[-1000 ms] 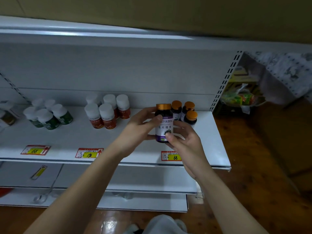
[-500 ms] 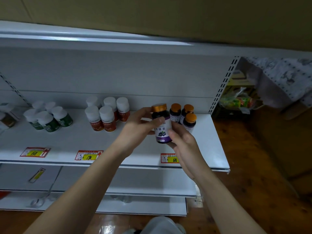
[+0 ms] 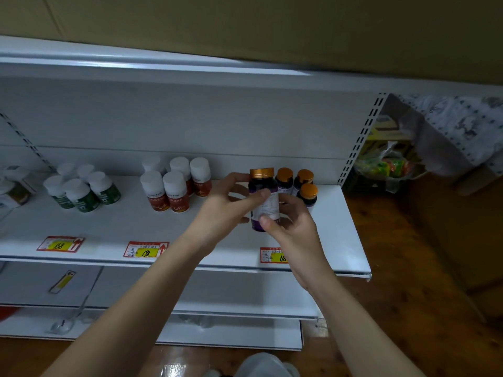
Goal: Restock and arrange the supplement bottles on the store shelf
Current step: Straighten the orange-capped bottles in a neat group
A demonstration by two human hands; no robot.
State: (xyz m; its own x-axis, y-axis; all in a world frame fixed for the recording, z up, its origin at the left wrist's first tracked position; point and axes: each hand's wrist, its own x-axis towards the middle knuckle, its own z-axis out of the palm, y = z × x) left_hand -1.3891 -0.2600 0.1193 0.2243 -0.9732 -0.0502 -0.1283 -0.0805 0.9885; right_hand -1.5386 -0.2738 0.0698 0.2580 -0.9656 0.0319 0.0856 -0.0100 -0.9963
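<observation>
A dark bottle with a gold cap and a purple-white label is held upright just above the white shelf, in front of three matching gold-capped bottles standing at the shelf's right end. My left hand grips it from the left, thumb across the label. My right hand holds its lower right side, thumb on the front near the base.
Several white-capped bottles with orange labels stand mid-shelf, green-labelled ones further left. Price tags line the shelf's front edge. Lower shelves lie beneath. Wooden floor and a bag of goods are to the right.
The bottle has been turned in my hands, so the label's back side now faces me. It sits a little closer to the gold-capped group.
</observation>
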